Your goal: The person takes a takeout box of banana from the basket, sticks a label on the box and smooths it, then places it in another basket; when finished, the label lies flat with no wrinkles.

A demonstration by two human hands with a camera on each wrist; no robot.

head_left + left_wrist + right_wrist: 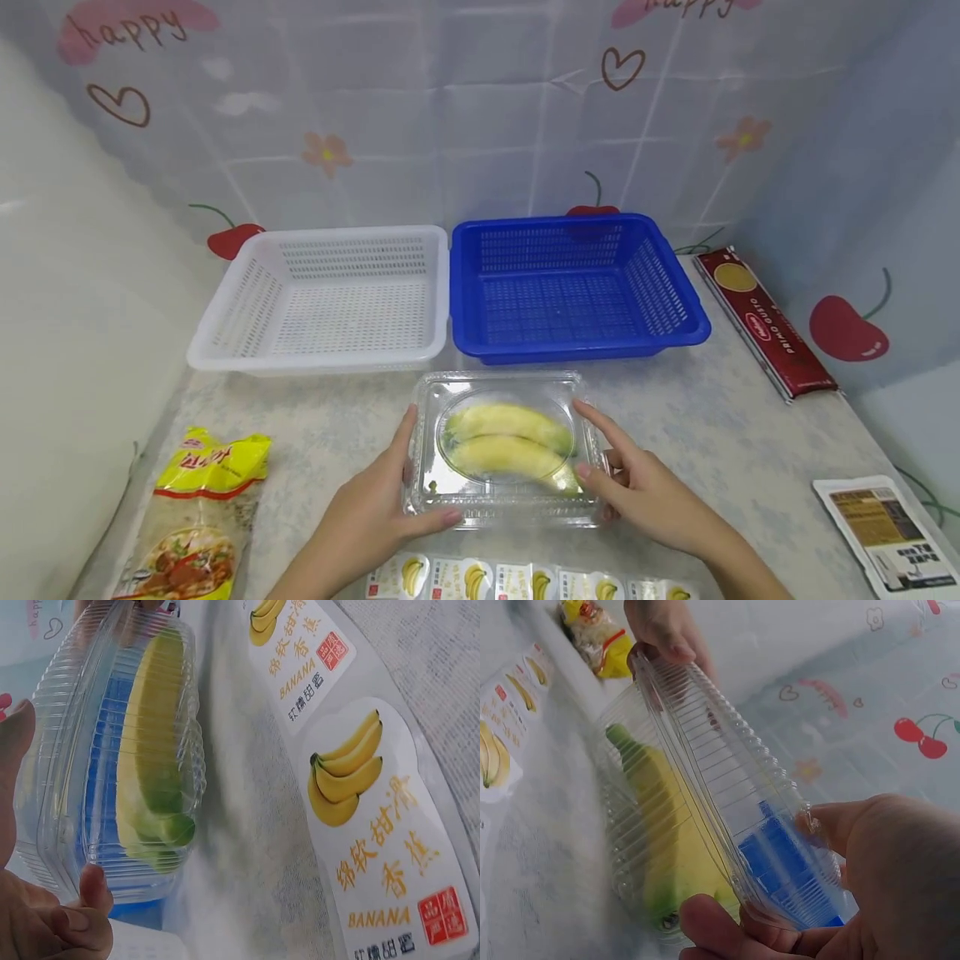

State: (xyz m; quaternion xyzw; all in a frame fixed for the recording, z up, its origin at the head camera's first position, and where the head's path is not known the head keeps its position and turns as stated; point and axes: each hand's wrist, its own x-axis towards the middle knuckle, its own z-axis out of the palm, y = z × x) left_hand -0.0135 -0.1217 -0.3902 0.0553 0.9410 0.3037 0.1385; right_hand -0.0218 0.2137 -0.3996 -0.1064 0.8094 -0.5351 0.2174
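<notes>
Both hands hold a clear plastic clamshell box [495, 510] at its two short sides, with its lid down over the bananas [510, 454] inside. The left hand [367, 504] grips the left end, its thumb along the near edge. At the opposite end, the right hand [648, 496] has its thumb and forefinger on the lid and the other fingers curled beneath the rim. In the left wrist view the box [196, 761] appears raised off the table. A strip of banana stickers [375, 847] lies on the table just in front of the box.
A white basket [322, 360] and a blue basket [577, 350] stand side by side behind the box. On the left lies a yellow-topped food bag [198, 517]. A red packet [765, 325] and a white pouch [885, 533] lie on the right.
</notes>
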